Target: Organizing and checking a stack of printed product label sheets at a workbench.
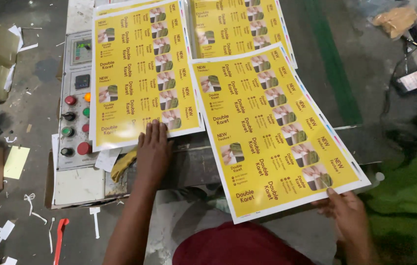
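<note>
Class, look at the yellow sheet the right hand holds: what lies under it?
Under the sheet, more yellow sheets show stepped edges along its right side. How many, and the surface below, stay covered.

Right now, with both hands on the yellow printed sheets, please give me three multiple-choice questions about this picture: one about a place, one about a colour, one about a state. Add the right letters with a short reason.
1. Where does the left hand lie?
A. On the lower edge of the left sheet
B. On the control panel
C. On the floor

2. What colour is the large round button at the bottom of the control panel?
A. Blue
B. Red
C. White

3. How does the right hand meet the right sheet?
A. It hovers apart from it
B. It crumples it into a ball
C. It grips its lower right corner, the sheet flat

Answers:
1 A: the fingers rest flat on that sheet's bottom margin.
2 B: the button is plainly red.
3 C: the thumb lies on top of the corner, and the sheet is uncreased.
</note>
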